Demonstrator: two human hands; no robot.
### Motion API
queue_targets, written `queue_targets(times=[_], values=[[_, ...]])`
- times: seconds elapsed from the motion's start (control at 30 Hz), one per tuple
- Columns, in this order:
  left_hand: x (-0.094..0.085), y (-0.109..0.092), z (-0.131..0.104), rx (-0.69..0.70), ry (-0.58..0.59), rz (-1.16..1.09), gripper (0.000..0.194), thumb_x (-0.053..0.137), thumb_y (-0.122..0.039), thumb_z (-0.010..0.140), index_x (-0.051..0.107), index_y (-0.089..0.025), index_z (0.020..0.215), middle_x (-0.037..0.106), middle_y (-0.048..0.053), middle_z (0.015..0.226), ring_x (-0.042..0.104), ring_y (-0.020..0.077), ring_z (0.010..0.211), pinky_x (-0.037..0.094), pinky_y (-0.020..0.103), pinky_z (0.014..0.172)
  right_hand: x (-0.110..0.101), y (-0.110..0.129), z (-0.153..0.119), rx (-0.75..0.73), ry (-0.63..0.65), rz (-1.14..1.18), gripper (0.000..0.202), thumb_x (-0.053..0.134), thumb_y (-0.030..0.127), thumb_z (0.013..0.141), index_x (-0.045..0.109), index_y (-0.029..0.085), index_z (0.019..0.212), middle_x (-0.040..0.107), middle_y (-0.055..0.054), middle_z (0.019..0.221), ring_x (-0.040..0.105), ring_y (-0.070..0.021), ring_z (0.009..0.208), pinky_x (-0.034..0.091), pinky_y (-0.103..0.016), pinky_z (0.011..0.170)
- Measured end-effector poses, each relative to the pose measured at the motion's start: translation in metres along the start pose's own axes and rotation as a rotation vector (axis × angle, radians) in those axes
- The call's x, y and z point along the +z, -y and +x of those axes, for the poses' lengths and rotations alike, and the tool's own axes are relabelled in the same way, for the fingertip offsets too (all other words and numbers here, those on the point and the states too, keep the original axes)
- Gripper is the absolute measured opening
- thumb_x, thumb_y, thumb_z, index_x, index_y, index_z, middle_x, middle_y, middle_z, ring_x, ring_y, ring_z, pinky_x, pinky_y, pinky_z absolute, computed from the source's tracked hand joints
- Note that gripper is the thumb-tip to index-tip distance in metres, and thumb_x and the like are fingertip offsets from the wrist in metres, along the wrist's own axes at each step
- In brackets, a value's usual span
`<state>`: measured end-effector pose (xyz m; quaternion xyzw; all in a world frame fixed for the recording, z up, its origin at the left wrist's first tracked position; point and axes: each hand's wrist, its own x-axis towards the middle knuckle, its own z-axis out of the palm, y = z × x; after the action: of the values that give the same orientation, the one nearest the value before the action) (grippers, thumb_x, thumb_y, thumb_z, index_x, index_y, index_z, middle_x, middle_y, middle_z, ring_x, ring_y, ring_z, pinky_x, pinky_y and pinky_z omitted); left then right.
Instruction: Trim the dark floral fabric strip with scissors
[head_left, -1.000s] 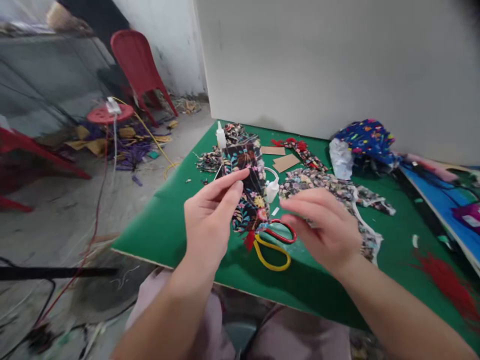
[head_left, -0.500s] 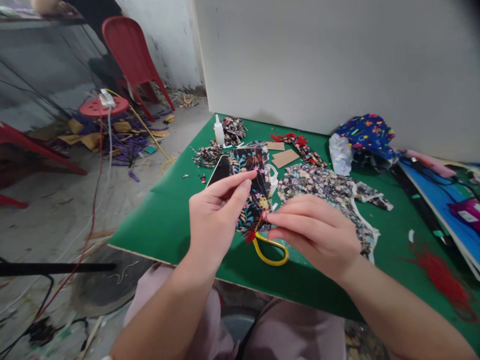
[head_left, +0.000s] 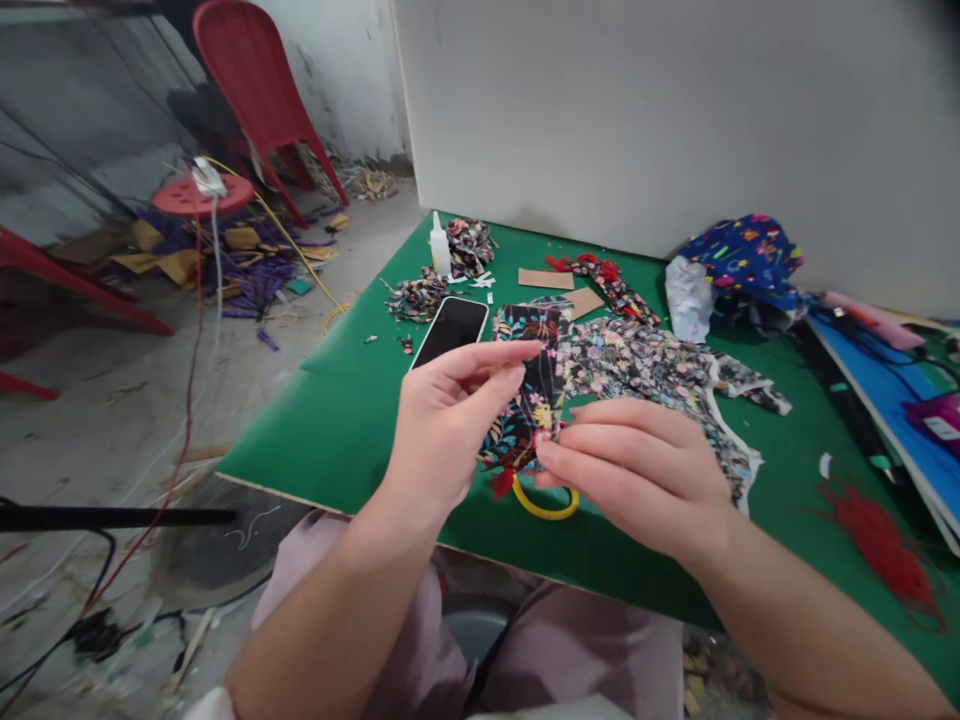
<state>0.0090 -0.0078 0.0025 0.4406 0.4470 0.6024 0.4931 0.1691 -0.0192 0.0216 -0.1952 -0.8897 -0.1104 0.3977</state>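
Observation:
A flat, black piece of floral cloth with a small red tassel at its lower end is held up above the table. My left hand pinches it from the left between thumb and forefinger. At the lower right edge, my right hand closes its fingertips on the same piece, near a pink-red spot. What exactly lies between those fingertips is partly hidden. Just below the cloth shows a yellow handle loop, resting on the table. A larger patterned fabric spreads out behind my right hand.
On the green table lie a phone, a white glue bottle, cardboard pieces, a red-trimmed floral strip, a blue patterned cloth and red threads. A white panel stands behind.
Both hands and the floral piece have shifted slightly right, and the piece is tilted a bit more. More of the phone shows beside it. Both grips stay closed.

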Motion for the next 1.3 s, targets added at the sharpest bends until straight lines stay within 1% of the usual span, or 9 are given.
queue_targets(times=[0.2,0.4,0.57,0.67,0.83,0.97,1.03,1.13,1.3], values=[[0.001,-0.001,-0.002,0.01,0.014,-0.021,0.016,0.067,-0.013,0.074,0.075,-0.026,0.076,0.074,-0.005,0.077,0.065,0.0079,0.07,0.049,0.014,0.062,-0.008,0.003,0.002,0.007,0.1,-0.03,0.005,0.064,0.011,0.08,0.067,0.009,0.083,0.073,-0.005,0.075,0.067,-0.0128,0.073,0.059,-0.025,0.07],[0.002,-0.001,-0.002,-0.026,0.017,-0.041,0.018,0.065,-0.01,0.073,0.075,-0.025,0.073,0.074,-0.005,0.076,0.067,0.011,0.075,0.052,0.018,0.068,-0.007,0.002,0.002,-0.008,0.091,-0.045,0.003,0.065,0.012,0.079,0.066,0.011,0.082,0.073,-0.004,0.073,0.067,-0.0126,0.071,0.06,-0.025,0.07],[0.004,0.001,-0.001,-0.054,0.008,-0.068,0.016,0.066,-0.012,0.071,0.075,-0.025,0.073,0.074,-0.003,0.076,0.068,0.0155,0.079,0.053,0.024,0.071,-0.007,-0.001,0.003,-0.054,0.069,-0.048,0.002,0.065,0.014,0.08,0.066,0.015,0.081,0.072,-0.002,0.07,0.066,-0.0114,0.065,0.061,-0.023,0.066],[0.005,0.002,0.0,-0.103,0.011,-0.095,0.016,0.065,-0.012,0.07,0.075,-0.024,0.072,0.074,-0.001,0.076,0.068,0.0175,0.081,0.054,0.027,0.071,-0.008,-0.001,0.005,-0.038,0.081,-0.054,0.006,0.064,0.014,0.08,0.066,0.019,0.081,0.073,-0.001,0.071,0.067,-0.0117,0.066,0.061,-0.023,0.067],[0.009,0.003,0.001,-0.225,0.067,-0.21,0.015,0.066,-0.012,0.069,0.075,-0.023,0.071,0.073,-0.001,0.075,0.066,0.0128,0.07,0.052,0.021,0.062,-0.008,-0.003,0.001,0.016,0.042,0.01,0.005,0.066,0.018,0.079,0.066,0.018,0.084,0.071,-0.003,0.072,0.066,-0.0126,0.071,0.059,-0.023,0.072],[0.009,0.004,0.003,-0.34,0.067,-0.346,0.011,0.068,-0.015,0.069,0.074,-0.023,0.074,0.072,-0.003,0.072,0.062,0.0071,0.056,0.048,0.014,0.049,-0.009,-0.008,-0.009,0.12,-0.103,0.158,0.029,0.062,0.035,0.082,0.062,0.017,0.105,0.069,-0.006,0.085,0.064,-0.0148,0.078,0.057,-0.029,0.069],[0.008,0.004,0.004,-0.399,0.058,-0.371,0.011,0.068,-0.016,0.07,0.074,-0.023,0.076,0.072,-0.003,0.071,0.062,0.0071,0.052,0.048,0.014,0.045,-0.011,-0.009,-0.011,0.171,-0.112,0.195,0.029,0.058,0.034,0.085,0.06,0.019,0.11,0.068,-0.005,0.086,0.063,-0.0144,0.076,0.056,-0.029,0.067],[0.007,0.004,0.005,-0.416,0.055,-0.389,0.011,0.068,-0.016,0.07,0.074,-0.022,0.077,0.072,-0.002,0.071,0.063,0.0077,0.053,0.049,0.014,0.045,-0.012,-0.007,-0.011,0.188,-0.102,0.175,0.027,0.059,0.028,0.086,0.06,0.02,0.111,0.067,-0.005,0.083,0.062,-0.0136,0.074,0.054,-0.027,0.063],[0.006,0.002,0.005,-0.444,0.077,-0.425,0.01,0.068,-0.016,0.07,0.073,-0.022,0.076,0.071,-0.003,0.068,0.061,0.0068,0.049,0.048,0.013,0.044,-0.007,0.0,-0.006,0.114,0.034,0.098,0.022,0.057,0.025,0.086,0.063,0.016,0.106,0.067,-0.005,0.075,0.062,-0.0125,0.067,0.054,-0.024,0.062]])
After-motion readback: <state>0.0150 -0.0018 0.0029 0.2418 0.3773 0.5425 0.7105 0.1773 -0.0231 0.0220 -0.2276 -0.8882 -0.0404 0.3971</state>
